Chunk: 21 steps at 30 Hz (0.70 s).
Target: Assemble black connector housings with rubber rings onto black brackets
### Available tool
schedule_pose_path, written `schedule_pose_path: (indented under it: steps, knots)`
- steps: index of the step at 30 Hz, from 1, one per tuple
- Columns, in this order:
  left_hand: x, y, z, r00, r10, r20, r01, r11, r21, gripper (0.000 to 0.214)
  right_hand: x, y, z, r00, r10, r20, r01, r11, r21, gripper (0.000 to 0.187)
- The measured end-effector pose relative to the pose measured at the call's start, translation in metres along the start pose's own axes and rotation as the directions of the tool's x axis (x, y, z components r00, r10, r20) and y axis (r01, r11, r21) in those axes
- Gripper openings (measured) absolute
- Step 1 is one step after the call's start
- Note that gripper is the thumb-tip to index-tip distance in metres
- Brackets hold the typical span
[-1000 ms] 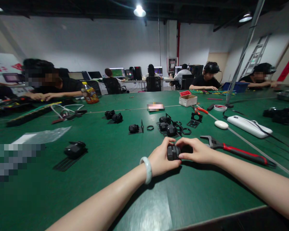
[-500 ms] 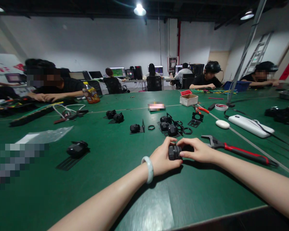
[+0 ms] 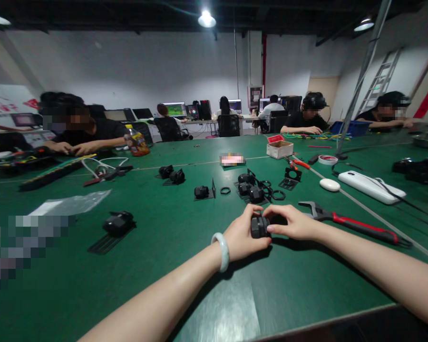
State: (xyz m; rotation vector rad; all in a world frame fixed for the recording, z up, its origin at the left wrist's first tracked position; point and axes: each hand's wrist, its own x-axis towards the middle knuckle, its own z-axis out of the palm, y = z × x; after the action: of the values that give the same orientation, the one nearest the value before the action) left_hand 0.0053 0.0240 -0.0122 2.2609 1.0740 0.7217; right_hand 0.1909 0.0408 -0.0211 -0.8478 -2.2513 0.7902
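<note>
A black cable gland (image 3: 259, 227) with a faceted body is held just above the green table, between both hands. My left hand (image 3: 243, 233) wraps round it from the left, thumb below and fingers above. From the right, my right hand (image 3: 289, 222) pinches its other end with thumb and fingers; part of that end is hidden by the fingers. Just beyond lie more black cable glands (image 3: 256, 194) on brackets, with loose black ring nuts (image 3: 278, 194) beside them. An adjustable wrench (image 3: 360, 227) with a red and black handle rests right of my right hand.
Another gland on a slotted bracket (image 3: 118, 223) lies at left, near a clear plastic bag (image 3: 82, 203). A bare black bracket (image 3: 290, 177), small box (image 3: 280, 149), white power bank-like block (image 3: 371, 186) and metal pole (image 3: 360, 80) stand farther right. Co-workers sit across the table.
Both hands keep hold of the cable gland, with hardly any shift in the fingers. The whole view has turned slightly, moving the things at left a little rightward.
</note>
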Motion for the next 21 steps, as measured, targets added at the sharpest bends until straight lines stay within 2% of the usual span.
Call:
schedule_pose_path:
  steps: [8,16,21]
  knots:
    - [0.0005,0.0009,0.0008,1.0,-0.026,-0.007,0.026,0.999,-0.02,0.053,-0.0006,0.0003,0.0006,1.0,-0.018,-0.024,0.018,1.0,-0.002,0.03]
    - [-0.0001,0.0004,0.0,1.0,-0.003,0.01,0.003,1.0,-0.009,0.053,-0.0017,-0.0035,0.0005,0.995,-0.09,-0.04,0.091,0.996,0.013,0.037]
    - [-0.0004,-0.002,0.0013,1.0,0.001,0.011,-0.001,1.0,0.009,0.054,-0.0019,-0.0019,0.002,0.993,-0.103,-0.054,0.103,0.995,-0.008,0.035]
